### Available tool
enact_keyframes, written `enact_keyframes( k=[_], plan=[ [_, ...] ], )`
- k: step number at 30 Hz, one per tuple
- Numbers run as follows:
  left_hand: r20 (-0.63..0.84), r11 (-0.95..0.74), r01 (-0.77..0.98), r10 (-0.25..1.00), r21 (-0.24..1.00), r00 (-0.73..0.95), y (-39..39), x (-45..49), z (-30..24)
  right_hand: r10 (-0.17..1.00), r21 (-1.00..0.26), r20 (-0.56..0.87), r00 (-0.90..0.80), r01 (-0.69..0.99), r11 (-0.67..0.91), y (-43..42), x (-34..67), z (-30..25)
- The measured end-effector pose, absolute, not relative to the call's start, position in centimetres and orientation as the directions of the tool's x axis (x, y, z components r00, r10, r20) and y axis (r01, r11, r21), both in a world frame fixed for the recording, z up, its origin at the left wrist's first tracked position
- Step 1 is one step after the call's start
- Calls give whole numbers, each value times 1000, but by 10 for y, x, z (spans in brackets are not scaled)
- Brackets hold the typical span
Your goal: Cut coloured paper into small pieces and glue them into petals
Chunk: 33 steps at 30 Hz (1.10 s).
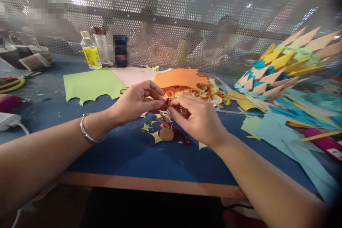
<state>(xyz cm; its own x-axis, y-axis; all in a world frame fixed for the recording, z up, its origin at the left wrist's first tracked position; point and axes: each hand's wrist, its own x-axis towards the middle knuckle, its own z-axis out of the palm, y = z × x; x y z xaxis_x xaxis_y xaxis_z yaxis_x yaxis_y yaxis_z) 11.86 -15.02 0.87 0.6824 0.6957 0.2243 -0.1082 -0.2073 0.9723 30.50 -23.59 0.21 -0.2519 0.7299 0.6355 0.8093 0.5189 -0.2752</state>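
Over the middle of the table, my left hand [140, 101] and my right hand [197, 114] meet, both with fingers pinched. Between their fingertips is a small rolled paper piece [167, 103], dark green and orange, partly hidden by the fingers. Below it lie scissors [177, 133] with dark red handles, a round wooden disc [166, 134] and several pale paper scraps, one a star-like cutting [155, 136]. Just behind the hands a heap of small curled paper pieces [213, 96] spreads out, under the edge of an orange paper sheet [177, 78].
Left of the hands lies a scalloped green sheet [91, 84]. Behind stand a yellow-labelled bottle [91, 53], a clear jar [103, 48] and a metal mesh screen [171, 42]. At right are a folded-paper construction [280, 67] and blue paper sheets [280, 131]. A charger [9, 121] sits far left.
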Motion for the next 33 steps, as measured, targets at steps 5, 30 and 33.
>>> enact_keyframes(
  k=[5, 30, 33],
  plan=[
    [228, -206, -115, 699, 972, 677, -150, 118, 7, 726, -265, 638, -255, 813, 519, -235, 305, 2],
    [241, -312, -2, 729, 950, 641, -151, 120, 7, 742, -259, 614, -269, 819, 512, -235, 304, 2],
    [244, -338, 33, 738, 940, 629, -152, 120, 7, 760, -280, 594, -263, 818, 502, -235, 303, 2]
  ],
)
